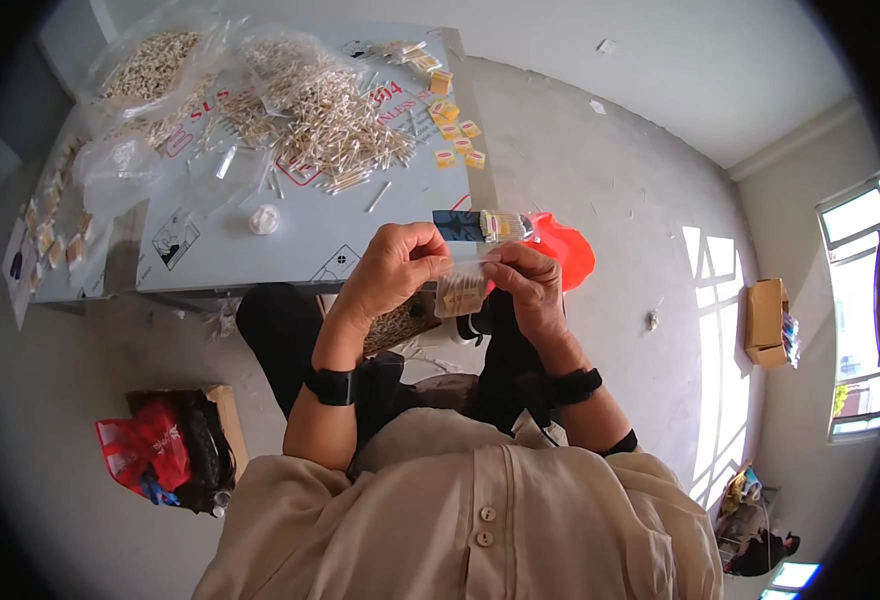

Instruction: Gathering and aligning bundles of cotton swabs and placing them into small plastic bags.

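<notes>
Above my lap, beyond the near table edge, I hold a small clear plastic bag (pixel 460 296) with cotton swabs and a printed card in it. My left hand (pixel 397 268) pinches its upper left corner between thumb and fingers. At the upper right corner my right hand (pixel 528 283) pinches it the same way. Just past my hands lies a filled packet of swabs (pixel 505 227), beside a dark patterned piece (pixel 457 224) and a bright red-orange bag (pixel 563 252). A big loose heap of cotton swabs (pixel 345 130) covers the middle of the table.
Yellow cards (pixel 447 112) lie along the table's right edge. Clear bags of swabs (pixel 150 65) stand at the far left, a round white container (pixel 263 219) nearer. Cardboard boxes (pixel 225 430) (pixel 763 320) sit on the floor at left and by the right window.
</notes>
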`<state>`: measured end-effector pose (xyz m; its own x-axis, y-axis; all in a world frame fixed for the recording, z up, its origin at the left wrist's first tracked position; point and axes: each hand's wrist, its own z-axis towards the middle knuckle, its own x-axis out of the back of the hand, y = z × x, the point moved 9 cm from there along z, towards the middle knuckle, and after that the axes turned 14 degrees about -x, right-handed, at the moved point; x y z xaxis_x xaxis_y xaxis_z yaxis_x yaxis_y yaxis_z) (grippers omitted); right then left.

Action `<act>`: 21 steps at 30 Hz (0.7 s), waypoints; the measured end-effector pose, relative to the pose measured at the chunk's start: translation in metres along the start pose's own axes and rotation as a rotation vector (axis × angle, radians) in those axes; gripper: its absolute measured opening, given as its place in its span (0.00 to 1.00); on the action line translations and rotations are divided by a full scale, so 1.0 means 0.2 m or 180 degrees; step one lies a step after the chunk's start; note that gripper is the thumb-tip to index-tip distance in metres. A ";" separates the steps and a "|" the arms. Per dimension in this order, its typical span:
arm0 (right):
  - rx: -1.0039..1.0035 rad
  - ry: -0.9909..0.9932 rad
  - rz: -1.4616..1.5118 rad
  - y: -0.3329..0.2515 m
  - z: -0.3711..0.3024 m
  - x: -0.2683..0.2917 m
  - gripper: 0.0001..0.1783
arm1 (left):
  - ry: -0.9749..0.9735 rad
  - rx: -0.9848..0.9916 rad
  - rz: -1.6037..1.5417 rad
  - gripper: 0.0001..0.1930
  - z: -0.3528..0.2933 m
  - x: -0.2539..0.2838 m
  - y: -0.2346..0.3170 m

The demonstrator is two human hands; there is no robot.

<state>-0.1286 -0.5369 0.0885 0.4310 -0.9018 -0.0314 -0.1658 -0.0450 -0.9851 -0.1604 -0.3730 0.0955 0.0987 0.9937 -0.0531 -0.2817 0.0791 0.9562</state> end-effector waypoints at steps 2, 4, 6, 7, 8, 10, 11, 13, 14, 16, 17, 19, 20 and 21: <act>-0.0106 0.0034 0.0315 0.04 0.03 0.02 0.02 | 0.0106 0.0052 0.0000 0.06 0.00 0.00 -0.02; -0.0089 0.0035 0.0419 0.04 0.08 -0.02 0.01 | 0.0763 -0.0755 -0.0087 0.08 0.00 0.05 0.03; 0.0028 0.0068 0.0329 0.02 0.11 -0.05 0.01 | 0.0621 -0.0833 0.0224 0.11 0.01 0.06 -0.01; 0.0072 -0.0028 0.0385 0.04 0.13 -0.05 0.03 | 0.0540 -0.0654 0.0110 0.11 0.00 0.05 -0.06; 0.0038 -0.0023 0.0404 0.05 0.15 -0.02 0.03 | 0.0457 -0.0477 -0.0010 0.11 0.01 0.03 -0.11; -0.0333 -0.0163 0.0543 0.09 0.19 0.02 0.07 | 0.0488 -0.0252 0.0028 0.11 0.01 0.02 -0.19; -0.0339 -0.0203 0.0587 0.08 0.21 0.07 0.10 | 0.0681 -0.0195 -0.0094 0.10 0.02 0.03 -0.22; -0.0467 -0.0183 -0.0339 0.09 0.22 0.26 0.08 | 0.1021 -0.0057 -0.0263 0.09 0.01 0.07 -0.28; -0.0627 -0.0352 -0.0893 0.12 0.21 0.37 0.10 | 0.1008 -0.0032 -0.0263 0.09 0.01 0.08 -0.33; -0.0999 -0.1132 -0.1933 0.19 0.13 0.45 0.15 | 0.1278 -0.0079 -0.0489 0.08 -0.01 0.11 -0.41; -0.1004 -0.1144 -0.1923 0.20 0.10 0.45 0.15 | 0.1417 -0.0021 -0.0590 0.08 -0.02 0.12 -0.44; -0.0731 -0.1689 -0.3536 0.28 -0.03 0.40 0.21 | 0.1534 0.0020 -0.0778 0.08 -0.01 0.11 -0.45; -0.0723 -0.1698 -0.3531 0.31 -0.05 0.39 0.21 | 0.1660 0.0049 -0.0961 0.08 -0.02 0.11 -0.46; -0.0837 -0.1705 -0.4384 0.42 -0.07 0.40 0.23 | 0.1648 0.0046 -0.0950 0.08 -0.02 0.10 -0.46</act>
<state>-0.1212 -0.6185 0.0064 0.6329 0.1673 0.7559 0.5036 -0.8306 -0.2378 -0.1358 -0.3602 0.0059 -0.3073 0.8385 -0.4501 -0.3000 0.3635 0.8820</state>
